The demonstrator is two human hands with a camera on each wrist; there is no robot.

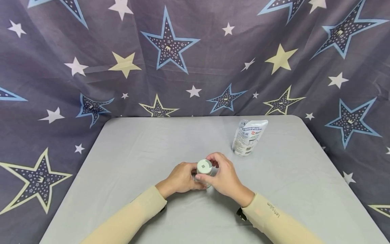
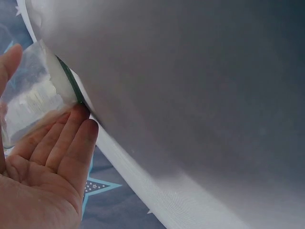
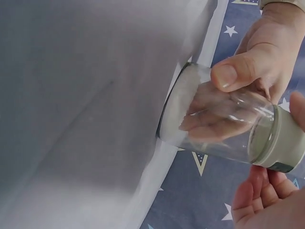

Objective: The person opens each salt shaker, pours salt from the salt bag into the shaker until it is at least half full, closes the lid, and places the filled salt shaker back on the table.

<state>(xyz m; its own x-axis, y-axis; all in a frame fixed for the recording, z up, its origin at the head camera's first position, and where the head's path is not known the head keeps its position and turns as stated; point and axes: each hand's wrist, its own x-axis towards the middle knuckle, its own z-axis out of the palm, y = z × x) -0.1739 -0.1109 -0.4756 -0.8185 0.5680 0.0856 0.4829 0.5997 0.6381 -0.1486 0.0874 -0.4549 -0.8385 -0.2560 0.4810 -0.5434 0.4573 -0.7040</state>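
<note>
Head view: one clear jar with a pale green lid, placed at the centre of the frame, slightly below the middle. The jar body is gripped at its side by the left hand, thumb and fingers set around it; the lid is pinched between thumb and fingers by the right hand. Whether the lid is loose or tight cannot be told.

Right wrist view: the clear jar is shown right of centre, with white contents gathered at its base. The left thumb is laid across the near glass, the fingers seen through it.

Also listed, head view: one printed white pouch, stood right of centre, apart from both hands; one grey table, spread across the lower frame; one star-patterned curtain, hung behind; two cream sleeves, entered from the bottom edge, the right one marked with dark lettering.
</note>
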